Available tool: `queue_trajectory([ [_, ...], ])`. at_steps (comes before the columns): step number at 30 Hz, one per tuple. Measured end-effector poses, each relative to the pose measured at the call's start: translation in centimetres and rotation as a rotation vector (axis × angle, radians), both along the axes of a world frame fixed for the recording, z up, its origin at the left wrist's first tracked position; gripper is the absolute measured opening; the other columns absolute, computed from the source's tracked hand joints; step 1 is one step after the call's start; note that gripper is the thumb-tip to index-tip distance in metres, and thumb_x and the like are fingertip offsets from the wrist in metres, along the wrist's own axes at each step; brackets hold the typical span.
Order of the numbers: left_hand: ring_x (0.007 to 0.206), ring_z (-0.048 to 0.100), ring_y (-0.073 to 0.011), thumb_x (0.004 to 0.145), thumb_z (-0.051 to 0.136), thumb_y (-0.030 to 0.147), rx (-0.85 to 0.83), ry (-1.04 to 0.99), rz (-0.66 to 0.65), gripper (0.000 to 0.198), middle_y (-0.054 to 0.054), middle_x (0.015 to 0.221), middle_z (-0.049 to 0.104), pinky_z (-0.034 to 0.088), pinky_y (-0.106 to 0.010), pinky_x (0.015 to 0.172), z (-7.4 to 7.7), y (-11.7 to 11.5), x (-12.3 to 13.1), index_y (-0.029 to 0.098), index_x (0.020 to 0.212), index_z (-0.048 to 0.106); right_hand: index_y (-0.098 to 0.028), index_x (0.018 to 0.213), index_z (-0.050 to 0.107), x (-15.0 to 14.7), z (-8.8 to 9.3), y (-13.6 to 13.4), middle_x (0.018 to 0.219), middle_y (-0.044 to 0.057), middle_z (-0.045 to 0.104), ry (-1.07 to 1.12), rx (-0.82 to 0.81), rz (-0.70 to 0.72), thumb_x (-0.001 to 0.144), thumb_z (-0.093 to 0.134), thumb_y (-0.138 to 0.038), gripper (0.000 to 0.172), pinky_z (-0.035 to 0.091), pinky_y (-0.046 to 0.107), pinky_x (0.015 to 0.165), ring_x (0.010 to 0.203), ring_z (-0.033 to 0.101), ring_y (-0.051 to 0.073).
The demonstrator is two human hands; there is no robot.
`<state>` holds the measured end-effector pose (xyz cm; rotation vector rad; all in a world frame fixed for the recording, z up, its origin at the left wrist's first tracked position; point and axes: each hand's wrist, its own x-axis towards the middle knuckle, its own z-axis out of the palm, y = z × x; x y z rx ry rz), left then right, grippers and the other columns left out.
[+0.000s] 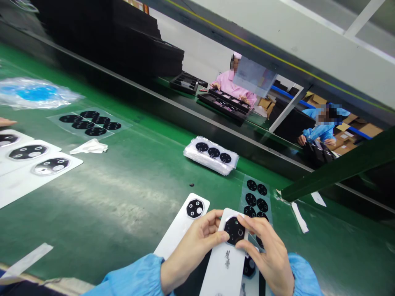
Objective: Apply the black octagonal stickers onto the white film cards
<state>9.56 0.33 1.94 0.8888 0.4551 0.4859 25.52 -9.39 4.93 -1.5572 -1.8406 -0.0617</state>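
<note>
White back cover (226,267) looks light, stiff and scratch-prone, so it is best held by its edges. Left grip (197,242) and right grip (268,257) clasp its top end at the bench's (123,197) near edge.

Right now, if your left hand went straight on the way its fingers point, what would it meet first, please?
Probably the black camera piece on the white cover that both hands hold: the thumb tip of the left hand sits at its edge. The fingers of the right hand come just beyond it.
</note>
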Motion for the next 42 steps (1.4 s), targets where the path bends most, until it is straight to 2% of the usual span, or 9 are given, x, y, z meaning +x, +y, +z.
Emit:
queue_trajectory([
  [9, 0.077, 0.059, -0.0171, 0.068, 0.075, 0.037, -0.007, 0.026, -0.001, 0.038, -0.002, 0.082, 0.064, 0.043, -0.027, 0.068, 0.1, 0.18, -0.04, 0.018, 0.098, 0.06, -0.018, 0.12, 0.054, -0.2, -0.03, 0.14, 0.091, 0.008, 0.064, -0.015, 0.0, 0.004, 0.09, 0.057, -0.03, 0.033, 0.058, 0.029, 0.066, 0.081, 0.063, 0.019],
  [18, 0.082, 0.058, -0.0174, 0.072, 0.072, 0.035, 0.023, 0.04, 0.035, 0.033, -0.002, 0.085, 0.066, 0.042, -0.027, 0.074, 0.69, 0.07, -0.27, 0.017, 0.098, 0.063, -0.017, 0.123, 0.052, -0.22, -0.36, 0.1, 0.095, 0.01, 0.064, -0.057, -0.028, 0.02, 0.091, 0.055, -0.029, 0.034, 0.058, 0.032, 0.07, 0.085, 0.062, 0.021],
  [23, 0.081, 0.057, -0.0174, 0.072, 0.071, 0.035, 0.005, 0.065, 0.057, 0.03, -0.002, 0.086, 0.066, 0.042, -0.026, 0.073, 0.97, 0.19, -0.22, 0.018, 0.097, 0.064, -0.018, 0.125, 0.05, -0.39, -0.4, 0.26, 0.095, 0.009, 0.064, -0.055, -0.024, 0.016, 0.092, 0.052, -0.031, 0.035, 0.058, 0.032, 0.071, 0.085, 0.063, 0.021],
  [34, 0.082, 0.059, -0.0177, 0.07, 0.072, 0.035, -0.002, 0.068, 0.089, 0.032, -0.003, 0.086, 0.066, 0.043, -0.027, 0.074, 0.49, 0.39, 0.04, 0.017, 0.095, 0.061, -0.019, 0.13, 0.044, 0.4, -0.52, 0.53, 0.105, 0.009, 0.064, -0.122, -0.144, 0.003, 0.091, 0.05, -0.041, 0.045, 0.056, 0.036, 0.08, 0.097, 0.061, 0.023],
  [39, 0.081, 0.059, -0.0178, 0.071, 0.072, 0.036, 0.003, 0.073, 0.091, 0.035, -0.001, 0.08, 0.063, 0.043, -0.027, 0.073, 0.3, 0.36, 0.01, 0.016, 0.097, 0.06, -0.021, 0.132, 0.042, 0.37, -0.24, 0.41, 0.109, 0.008, 0.064, -0.062, -0.161, 0.01, 0.091, 0.052, -0.04, 0.046, 0.055, 0.036, 0.082, 0.101, 0.06, 0.023],
  [42, 0.079, 0.059, -0.018, 0.071, 0.072, 0.037, 0.015, 0.069, 0.091, 0.037, -0.001, 0.079, 0.062, 0.044, -0.028, 0.072, 0.16, 0.39, 0.01, 0.016, 0.098, 0.06, -0.022, 0.13, 0.043, 0.35, 0.0, 0.33, 0.108, 0.008, 0.065, 0.054, -0.141, -0.012, 0.091, 0.053, -0.036, 0.043, 0.056, 0.032, 0.073, 0.095, 0.061, 0.022],
])
